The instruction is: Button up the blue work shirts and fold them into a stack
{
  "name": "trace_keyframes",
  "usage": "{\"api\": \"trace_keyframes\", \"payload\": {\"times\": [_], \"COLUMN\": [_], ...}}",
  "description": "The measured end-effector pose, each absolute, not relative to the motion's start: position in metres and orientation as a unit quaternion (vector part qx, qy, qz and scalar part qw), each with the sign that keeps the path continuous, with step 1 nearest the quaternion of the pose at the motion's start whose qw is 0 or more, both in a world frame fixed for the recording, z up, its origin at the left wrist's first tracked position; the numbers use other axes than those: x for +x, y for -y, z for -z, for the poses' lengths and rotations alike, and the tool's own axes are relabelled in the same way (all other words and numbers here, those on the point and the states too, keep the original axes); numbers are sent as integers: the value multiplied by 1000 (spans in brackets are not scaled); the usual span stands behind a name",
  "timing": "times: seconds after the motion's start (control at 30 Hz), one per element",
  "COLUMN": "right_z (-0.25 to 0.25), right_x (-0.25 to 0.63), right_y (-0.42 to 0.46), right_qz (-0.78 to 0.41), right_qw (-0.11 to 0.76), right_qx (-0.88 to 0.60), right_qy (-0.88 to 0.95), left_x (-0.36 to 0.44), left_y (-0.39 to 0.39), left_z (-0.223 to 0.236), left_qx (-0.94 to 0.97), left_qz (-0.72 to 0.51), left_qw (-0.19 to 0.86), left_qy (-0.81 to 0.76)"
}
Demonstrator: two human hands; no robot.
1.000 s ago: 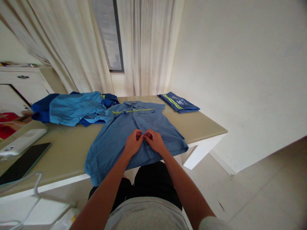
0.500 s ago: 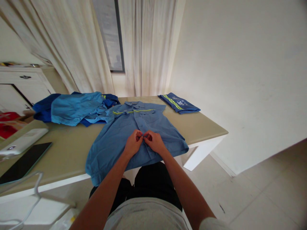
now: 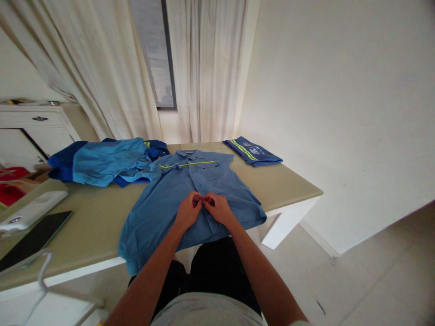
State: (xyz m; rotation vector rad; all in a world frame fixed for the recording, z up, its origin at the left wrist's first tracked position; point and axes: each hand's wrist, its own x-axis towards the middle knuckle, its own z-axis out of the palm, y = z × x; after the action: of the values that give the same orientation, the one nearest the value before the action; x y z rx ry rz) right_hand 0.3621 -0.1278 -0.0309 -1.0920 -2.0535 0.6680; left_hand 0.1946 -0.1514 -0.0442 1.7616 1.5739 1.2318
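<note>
A blue short-sleeved work shirt (image 3: 152,208) with a yellow stripe across its chest lies spread on the table, collar at the far side and hem over the near edge. My left hand (image 3: 189,209) pinches the front placket in the lower half of the shirt. Right beside it, my right hand (image 3: 217,207) pinches the same placket, the fingertips of both hands meeting. Whatever button or buttonhole sits between the fingers is too small and covered to make out.
Loose blue garments (image 3: 105,160) are heaped at the table's left back. A folded dark blue garment (image 3: 253,151) lies at the right back. On the left are a black tablet-like slab (image 3: 36,237), a white device (image 3: 36,209) and a pale hanger-like loop (image 3: 42,271).
The view has tilted slightly, so the table sits lower in the picture. Both hands stay pinched at the placket, with only small finger movement.
</note>
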Motion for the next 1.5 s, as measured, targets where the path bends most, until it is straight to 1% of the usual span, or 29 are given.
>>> {"api": "trace_keyframes", "payload": {"times": [0.47, 0.77, 1.07, 1.5], "right_z": [33, 28, 35, 36], "right_x": [361, 362, 364, 363], "right_y": [126, 129, 125, 124], "right_qz": [-260, -211, -209, -225], "right_qw": [363, 370, 398, 396], "right_qx": [-415, -413, -387, -383], "right_qy": [793, 805, 805, 804], "left_x": [194, 196, 199, 196], "left_y": [155, 155, 154, 157], "left_z": [44, 42, 41, 40], "left_qx": [650, 645, 656, 657], "left_qz": [-435, -443, -430, -418], "left_qw": [229, 239, 235, 245], "left_qy": [-580, -576, -574, -578]}}
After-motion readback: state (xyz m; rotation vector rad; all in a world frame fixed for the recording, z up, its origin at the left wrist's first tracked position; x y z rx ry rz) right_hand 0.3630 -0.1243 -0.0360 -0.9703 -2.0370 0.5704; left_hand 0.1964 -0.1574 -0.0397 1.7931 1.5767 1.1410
